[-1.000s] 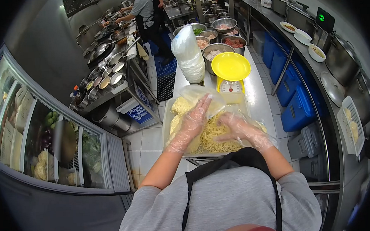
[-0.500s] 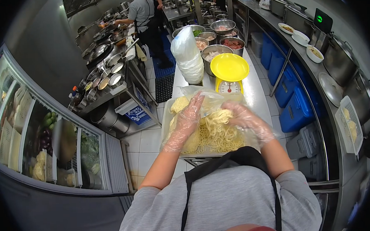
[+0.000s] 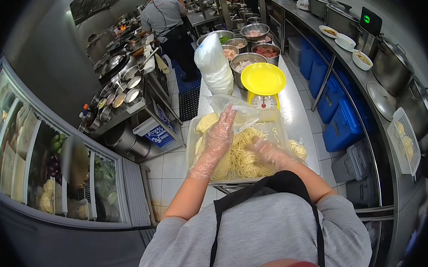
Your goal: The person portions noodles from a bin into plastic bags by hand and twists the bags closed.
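Both of my hands wear clear plastic gloves. My left hand [image 3: 220, 138] is closed on a clear plastic bag [image 3: 235, 114], holding it above the left part of a tub [image 3: 284, 130]. Loose yellow noodles [image 3: 247, 161] fill much of the tub. My right hand [image 3: 269, 151] reaches down into them, fingers curled into the strands and partly hidden. Bundled noodles [image 3: 207, 122] lie at the tub's back left, partly behind my left hand. A bagged portion of noodles [image 3: 298, 150] sits just right of the tub, beside my right wrist.
Behind the tub stands a scale with a yellow pan [image 3: 263, 79], beside a tall stack of plastic bags [image 3: 214, 68]. Metal bowls of meat [image 3: 266, 52] sit farther back. A glass-front fridge [image 3: 55, 161] is at left, blue bins [image 3: 339, 122] at right. A co-worker [image 3: 164, 25] stands near the stove.
My right hand has dropped from beside the bag's mouth into the loose noodles. The bagged portion right of the tub now shows. The co-worker has turned and shifted slightly.
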Action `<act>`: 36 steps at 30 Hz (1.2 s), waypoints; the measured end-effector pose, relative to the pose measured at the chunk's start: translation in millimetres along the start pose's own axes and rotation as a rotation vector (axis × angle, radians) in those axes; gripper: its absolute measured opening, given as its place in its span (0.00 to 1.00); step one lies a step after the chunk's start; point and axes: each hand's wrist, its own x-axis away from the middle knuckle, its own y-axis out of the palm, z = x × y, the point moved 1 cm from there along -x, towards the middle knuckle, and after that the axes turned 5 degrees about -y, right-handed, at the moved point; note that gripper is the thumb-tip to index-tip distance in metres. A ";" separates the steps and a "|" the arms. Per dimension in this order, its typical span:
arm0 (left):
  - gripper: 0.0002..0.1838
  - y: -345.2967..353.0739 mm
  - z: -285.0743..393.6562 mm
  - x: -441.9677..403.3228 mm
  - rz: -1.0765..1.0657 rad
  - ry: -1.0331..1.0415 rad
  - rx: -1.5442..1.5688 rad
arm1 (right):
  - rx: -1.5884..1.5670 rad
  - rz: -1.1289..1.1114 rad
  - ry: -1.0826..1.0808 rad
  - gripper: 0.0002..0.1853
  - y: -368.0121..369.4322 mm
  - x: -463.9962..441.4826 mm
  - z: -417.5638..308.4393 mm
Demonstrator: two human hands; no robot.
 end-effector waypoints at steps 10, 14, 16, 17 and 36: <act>0.34 11.4 7.5 10.6 -0.202 0.052 0.057 | -0.909 0.198 -0.266 0.33 -68.3 21.6 -32.9; 0.39 12.9 22.4 22.1 -0.276 0.178 0.250 | -1.013 0.198 -0.149 0.32 -49.2 34.3 -42.9; 0.38 11.5 28.1 28.2 -0.298 0.284 0.296 | -1.319 0.239 -0.161 0.29 -46.5 48.4 -59.9; 0.38 10.8 30.4 29.2 -0.297 0.279 0.293 | -1.475 0.254 -0.165 0.27 -45.4 50.7 -63.9; 0.39 50.5 54.7 51.4 -0.107 -0.052 0.443 | -1.092 0.387 0.036 0.22 -12.9 -2.8 -48.0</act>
